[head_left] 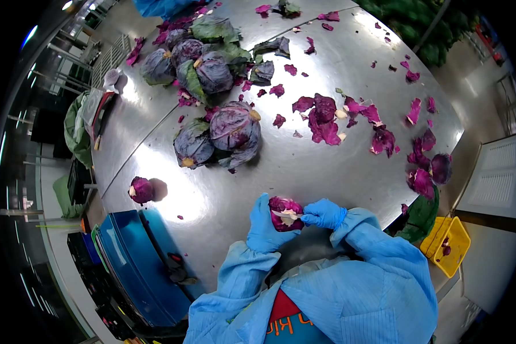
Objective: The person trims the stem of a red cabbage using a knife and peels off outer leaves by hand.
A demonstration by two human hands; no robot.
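Note:
My left hand (262, 227), in a blue glove, is wrapped round a small trimmed red cabbage (282, 204) close to my body. Its pale cut stem end faces up. My right hand (323, 214), also gloved, grips a knife whose pale blade (288, 215) lies against that stem end; the handle is mostly hidden in my fingers. Farther up the steel table (223, 200) sit two untrimmed red cabbages, a large one (235, 129) and a smaller one (194, 143). Another trimmed red cabbage (141, 190) lies to the left.
Several untrimmed cabbages (213, 73) are heaped at the far left. Loose purple leaves (325, 117) are scattered over the middle and right. A blue bin (137, 258) stands at the near left edge, a yellow crate (453, 246) off the right edge. Blue material (160, 7) shows at the top.

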